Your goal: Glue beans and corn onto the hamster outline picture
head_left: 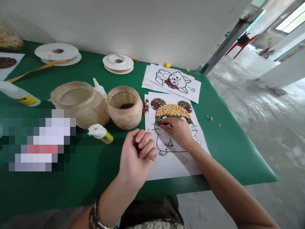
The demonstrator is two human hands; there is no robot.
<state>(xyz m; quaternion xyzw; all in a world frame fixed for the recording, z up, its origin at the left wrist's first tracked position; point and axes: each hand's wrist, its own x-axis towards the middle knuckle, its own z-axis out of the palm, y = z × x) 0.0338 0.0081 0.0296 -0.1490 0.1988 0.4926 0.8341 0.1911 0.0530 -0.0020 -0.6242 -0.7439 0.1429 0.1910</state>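
Observation:
My right hand (pixel 177 131) rests on a sheet of paper (pixel 176 167) with an animal drawing, its fingertips pinched at the left eye. What they pinch is too small to name. On the drawing, yellow corn kernels (pixel 172 110) cover the forehead. Green and red beans (pixel 157 104) fill the ears, and a band of green ones lies by the eyes. Beside the sheet, my left hand (pixel 139 152) is turned palm up with curled fingers; something dark shows inside, too shaded to make out. A small jar (pixel 125 119) holding dark beans stands just beyond it.
A larger jar (pixel 95 111), a glue bottle (pixel 106 136) and another bottle (pixel 26 97) stand or lie to the left. Two ribbon spools (pixel 69 52) are near the wall. More drawings (pixel 192 92) lie behind my sheet. The green table's edge (pixel 247 140) slants down at right.

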